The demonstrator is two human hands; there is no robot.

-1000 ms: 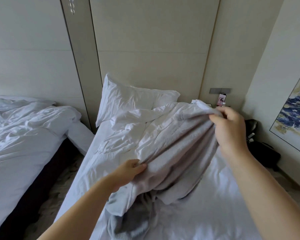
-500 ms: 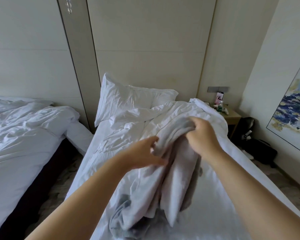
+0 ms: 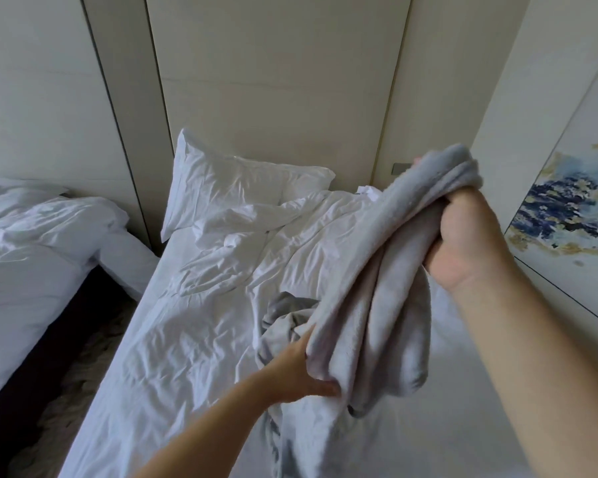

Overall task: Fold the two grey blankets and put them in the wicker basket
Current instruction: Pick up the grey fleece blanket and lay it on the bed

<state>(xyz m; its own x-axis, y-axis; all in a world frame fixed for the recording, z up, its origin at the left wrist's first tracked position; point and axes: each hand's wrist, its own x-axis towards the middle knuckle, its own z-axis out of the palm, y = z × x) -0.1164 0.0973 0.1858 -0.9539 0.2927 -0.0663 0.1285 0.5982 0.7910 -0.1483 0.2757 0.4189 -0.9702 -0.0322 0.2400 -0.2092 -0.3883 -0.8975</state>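
The right hand (image 3: 470, 243) is raised over the right side of the bed (image 3: 187, 339), fist closed round the bunched top of a grey blanket (image 3: 370, 305). The blanket hangs in long folds, its long axis running from upper right down to lower left. The left hand (image 3: 297, 370) pinches its lower folds, thumb in front, fingers hidden behind. A second grey blanket (image 3: 283, 312) lies crumpled on the bed, just behind the left hand.

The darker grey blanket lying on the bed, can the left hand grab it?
Probably, once it lets go. The darker grey blanket lies crumpled right beside the left hand with nothing between them, but that hand grips the lifted blanket.
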